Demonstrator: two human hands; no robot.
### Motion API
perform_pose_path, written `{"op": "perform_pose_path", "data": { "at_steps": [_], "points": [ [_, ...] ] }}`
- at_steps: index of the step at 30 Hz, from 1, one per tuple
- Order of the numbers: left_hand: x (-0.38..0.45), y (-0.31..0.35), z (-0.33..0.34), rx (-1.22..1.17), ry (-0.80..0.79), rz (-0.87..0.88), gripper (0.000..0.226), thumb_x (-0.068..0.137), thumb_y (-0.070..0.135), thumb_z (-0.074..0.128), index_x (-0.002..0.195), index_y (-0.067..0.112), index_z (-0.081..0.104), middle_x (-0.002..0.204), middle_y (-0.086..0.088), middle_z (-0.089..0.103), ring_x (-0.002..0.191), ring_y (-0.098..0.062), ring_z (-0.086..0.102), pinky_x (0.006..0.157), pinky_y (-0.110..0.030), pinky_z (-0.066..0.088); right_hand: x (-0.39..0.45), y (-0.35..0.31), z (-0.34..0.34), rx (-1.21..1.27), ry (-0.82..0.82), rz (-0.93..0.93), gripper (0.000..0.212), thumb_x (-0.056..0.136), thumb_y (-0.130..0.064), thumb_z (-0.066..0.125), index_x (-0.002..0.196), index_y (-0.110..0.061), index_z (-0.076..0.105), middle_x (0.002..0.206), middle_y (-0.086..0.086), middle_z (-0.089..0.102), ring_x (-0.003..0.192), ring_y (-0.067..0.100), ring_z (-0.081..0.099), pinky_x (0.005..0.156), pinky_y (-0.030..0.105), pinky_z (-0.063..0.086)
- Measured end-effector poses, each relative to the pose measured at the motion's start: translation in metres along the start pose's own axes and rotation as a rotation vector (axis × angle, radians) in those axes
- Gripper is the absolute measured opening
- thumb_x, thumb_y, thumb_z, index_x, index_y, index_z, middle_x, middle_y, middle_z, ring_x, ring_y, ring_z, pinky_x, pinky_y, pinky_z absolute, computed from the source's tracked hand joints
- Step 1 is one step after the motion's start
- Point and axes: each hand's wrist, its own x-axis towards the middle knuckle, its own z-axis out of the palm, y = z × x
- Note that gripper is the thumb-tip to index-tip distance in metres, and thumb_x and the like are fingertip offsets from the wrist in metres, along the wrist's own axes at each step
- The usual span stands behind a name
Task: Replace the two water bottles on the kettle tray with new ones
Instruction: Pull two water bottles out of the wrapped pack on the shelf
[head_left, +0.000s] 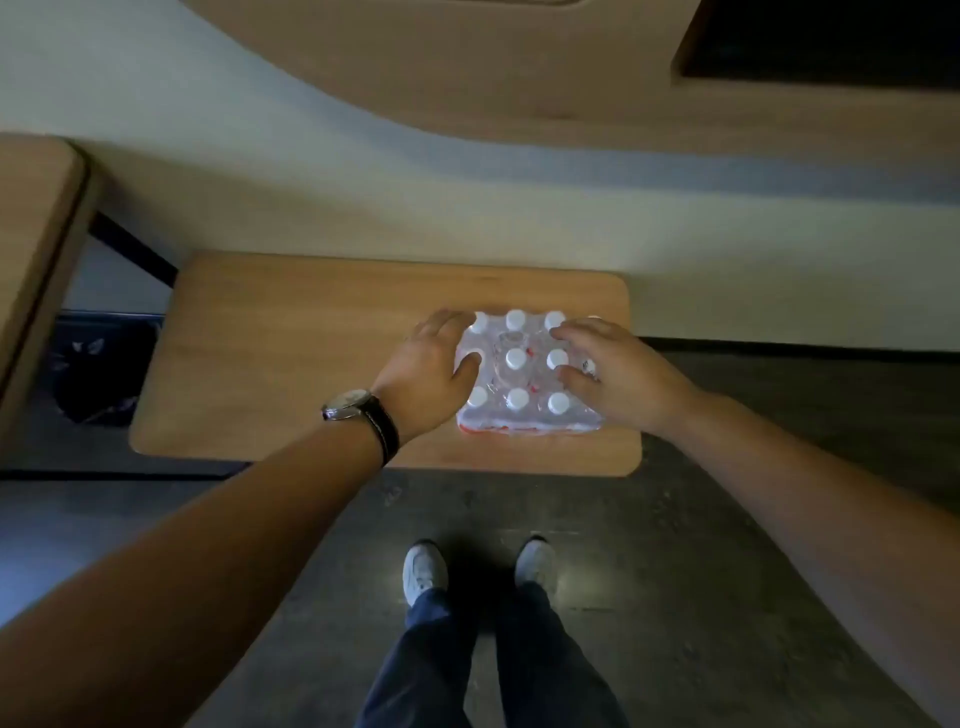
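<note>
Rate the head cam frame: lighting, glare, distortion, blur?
Head view: dim overall, floor nearly black; white caps on the bottle pack blow out, wrap detail lost; wide-angle bends the wall edge and table; soft throughout, mild blur on left hand and right hand.

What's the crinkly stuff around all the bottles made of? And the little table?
The wrap around the bottle pack looks like thin clear plastic film: see-through, shiny and wrinkled, with the white caps showing through. The caps look like matte hard plastic. The low table looks like wood or wood-look laminate: brown, faint grain, smooth dull surface.
</note>
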Motion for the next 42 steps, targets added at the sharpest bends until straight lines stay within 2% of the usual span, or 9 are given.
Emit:
{"op": "perform_pose_path", "data": {
  "at_steps": [4, 8, 13, 19, 23, 27, 33, 39, 42],
  "points": [
    [0.006, -0.013, 0.032, -0.01, -0.042, -0.027, 0.058, 0.098, 0.023, 0.057, 0.149, 0.004, 0.04, 0.159, -0.018, 0.036, 0.149, -0.032, 0.028, 0.12, -0.041, 0.025, 0.005, 0.016, 0.026, -0.012, -0.047, 0.005, 0.043, 0.094, -0.018, 0.063, 0.135, -0.008, 0.055, 0.141, 0.012, 0.055, 0.129, 0.028, 0.049, 0.102, 0.035, 0.038],
    [0.023, -0.03, 0.068, 0.067, -0.047, 0.023, 0.066, 0.097, 0.031, 0.056, 0.153, 0.005, 0.032, 0.166, -0.016, 0.023, 0.155, -0.029, 0.011, 0.122, -0.038, 0.01, 0.008, 0.035, 0.051, -0.042, -0.038, 0.021, 0.038, 0.093, -0.02, 0.066, 0.128, -0.008, 0.06, 0.133, 0.012, 0.061, 0.124, 0.025, 0.05, 0.092, 0.017, 0.027],
    [0.05, -0.054, 0.107, 0.19, -0.059, 0.112, 0.077, 0.096, 0.046, 0.047, 0.155, 0.002, 0.027, 0.167, -0.02, 0.015, 0.155, -0.031, 0.003, 0.125, -0.045, 0.01, 0.023, 0.057, 0.079, -0.021, -0.091, 0.051, 0.041, 0.096, -0.027, 0.061, 0.134, -0.016, 0.056, 0.136, 0.0, 0.058, 0.126, 0.017, 0.048, 0.099, 0.026, 0.036],
    [0.076, -0.088, 0.135, 0.254, -0.158, 0.095, 0.127, 0.073, 0.089, 0.043, 0.158, 0.004, 0.002, 0.169, -0.014, -0.007, 0.155, -0.028, -0.012, 0.124, -0.043, 0.005, 0.059, 0.067, 0.097, 0.021, -0.067, 0.04, 0.03, 0.096, -0.019, 0.058, 0.124, -0.011, 0.059, 0.126, 0.007, 0.061, 0.117, 0.021, 0.053, 0.092, 0.028, 0.039],
    [0.079, -0.099, 0.146, 0.231, -0.159, 0.097, 0.138, 0.063, 0.098, 0.04, 0.157, 0.01, -0.009, 0.168, -0.01, -0.015, 0.154, -0.025, -0.019, 0.123, -0.044, 0.004, 0.089, 0.069, 0.109, 0.032, -0.058, 0.048, 0.04, 0.095, -0.014, 0.056, 0.134, -0.01, 0.052, 0.133, 0.011, 0.057, 0.121, 0.022, 0.05, 0.095, 0.027, 0.035],
    [0.081, -0.103, 0.149, 0.216, -0.166, 0.1, 0.144, 0.057, 0.102, 0.039, 0.157, 0.012, -0.012, 0.166, -0.005, -0.023, 0.153, -0.024, -0.021, 0.12, -0.045, 0.002, 0.108, 0.068, 0.127, 0.009, -0.166, 0.134, 0.048, 0.091, -0.018, 0.063, 0.135, -0.008, 0.047, 0.132, 0.014, 0.055, 0.12, 0.029, 0.052, 0.094, 0.037, 0.04],
    [0.083, -0.107, 0.153, 0.185, -0.142, 0.11, 0.145, 0.057, 0.103, 0.038, 0.157, 0.011, -0.012, 0.165, -0.003, -0.024, 0.152, -0.023, -0.023, 0.12, -0.044, -0.001, 0.123, 0.066, 0.142, -0.066, -0.075, 0.235, 0.037, 0.088, -0.024, 0.071, 0.119, -0.009, 0.058, 0.114, 0.011, 0.068, 0.108, 0.028, 0.062, 0.076, 0.032, 0.035],
    [0.081, -0.109, 0.154, 0.163, -0.125, 0.126, 0.143, 0.058, 0.1, 0.043, 0.153, 0.015, -0.022, 0.158, 0.005, -0.043, 0.15, -0.019, -0.029, 0.117, -0.038, -0.009, 0.114, 0.053, 0.118, -0.106, -0.073, 0.141, 0.03, 0.09, -0.025, 0.07, 0.109, -0.006, 0.058, 0.105, 0.012, 0.067, 0.096, 0.025, 0.061, 0.07, 0.031, 0.034],
    [0.081, -0.11, 0.152, 0.139, -0.127, 0.127, 0.145, 0.059, 0.097, 0.05, 0.155, 0.013, -0.017, 0.158, 0.005, -0.041, 0.147, -0.014, -0.034, 0.119, -0.037, -0.009, 0.098, 0.045, 0.084, -0.021, -0.043, 0.117, 0.033, 0.087, -0.031, 0.073, 0.111, -0.014, 0.059, 0.105, 0.004, 0.065, 0.09, 0.015, 0.057, 0.068, 0.026, 0.032]
  ]
}}
